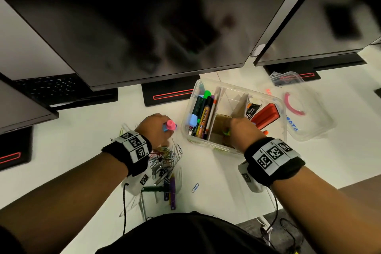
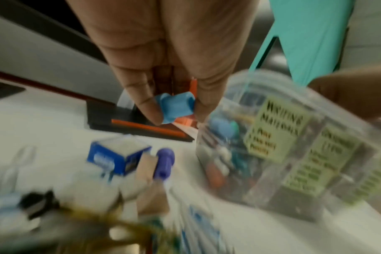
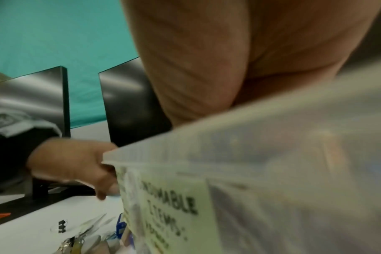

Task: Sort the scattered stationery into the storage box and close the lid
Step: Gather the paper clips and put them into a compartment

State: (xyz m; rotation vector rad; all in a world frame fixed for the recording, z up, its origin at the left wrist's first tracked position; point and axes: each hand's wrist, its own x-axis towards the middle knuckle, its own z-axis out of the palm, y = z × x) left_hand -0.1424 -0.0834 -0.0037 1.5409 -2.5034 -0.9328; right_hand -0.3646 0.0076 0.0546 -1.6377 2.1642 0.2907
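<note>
A clear storage box (image 1: pixel 277 102) stands open on the white desk, split by cardboard dividers; markers (image 1: pixel 203 111) fill its left compartment. My left hand (image 1: pixel 168 130) hovers just left of the box and pinches a small pink-and-blue piece (image 1: pixel 170 125), seen as a blue lump (image 2: pixel 175 107) between fingertips (image 2: pixel 149 110) in the left wrist view. My right hand (image 1: pixel 242 130) reaches into the box's middle compartment; a green bit (image 1: pixel 226 131) shows by its thumb and its fingers are hidden. The clear lid (image 1: pixel 309 113) lies to the right of the box.
A heap of paper clips (image 1: pixel 165 159) and purple pens (image 1: pixel 172 192) lies under my left wrist, with one blue clip (image 1: pixel 195 187) apart. A small blue carton (image 2: pixel 118 158) sits nearby. Monitors (image 1: pixel 144 27) and their black stands (image 1: pixel 167 95) crowd the back.
</note>
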